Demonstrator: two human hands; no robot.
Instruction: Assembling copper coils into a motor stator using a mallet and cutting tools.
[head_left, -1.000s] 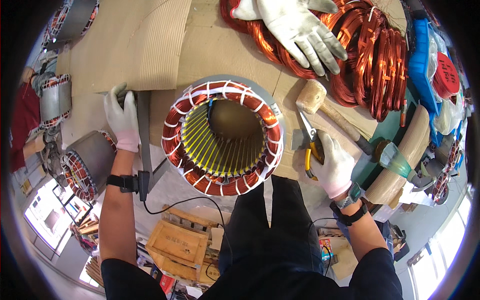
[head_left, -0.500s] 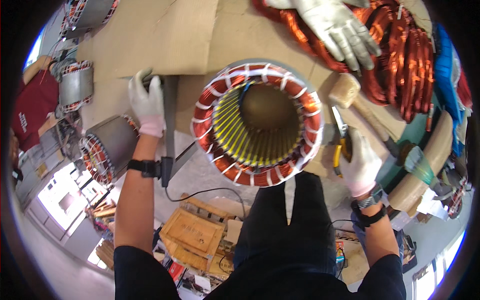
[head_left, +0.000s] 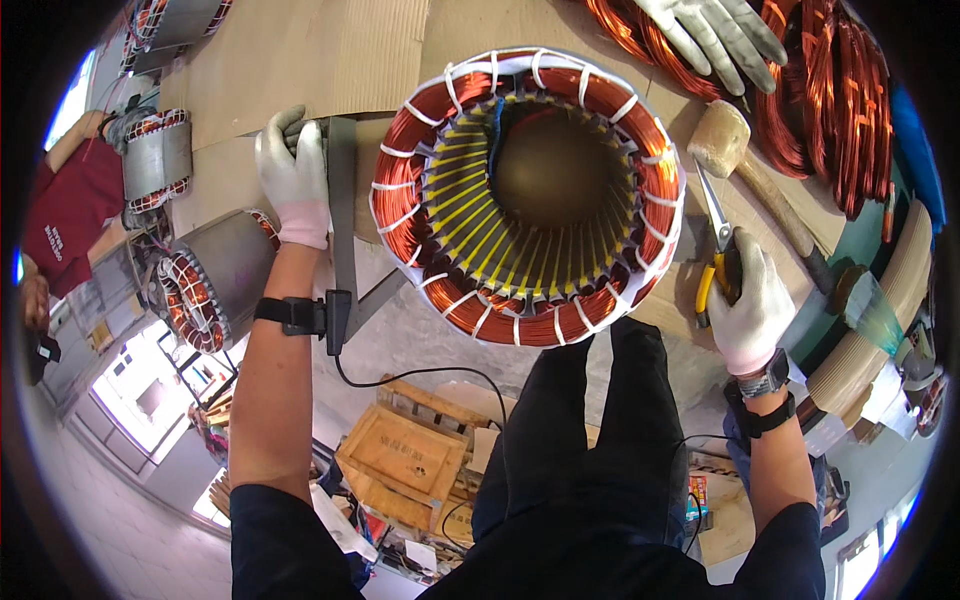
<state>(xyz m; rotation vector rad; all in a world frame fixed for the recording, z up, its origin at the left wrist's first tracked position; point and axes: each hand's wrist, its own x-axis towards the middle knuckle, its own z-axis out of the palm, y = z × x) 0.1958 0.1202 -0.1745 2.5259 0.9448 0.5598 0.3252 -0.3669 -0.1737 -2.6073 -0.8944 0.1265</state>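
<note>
A motor stator stands in the middle, a ring of red-brown copper windings laced with white tape, yellow liners in its slots. To its right my gloved right hand is closed around the handles of scissors with yellow and black grips. Their blades point up and away, close to a mallet. On the left, my gloved left hand lies beside a grey metal bar at the cardboard's edge. Its fingers are curled inward; what they hold, if anything, is hidden.
A wooden mallet lies right of the stator, with copper coil bundles behind it. A white glove rests over the coils; whether a hand fills it I cannot tell. More stators stand left, near a person in dark red.
The view has shifted, and the stator looks larger and higher. A white strip that hung below its front edge no longer shows. My right hand still holds the scissors, whose blades now show more fully.
</note>
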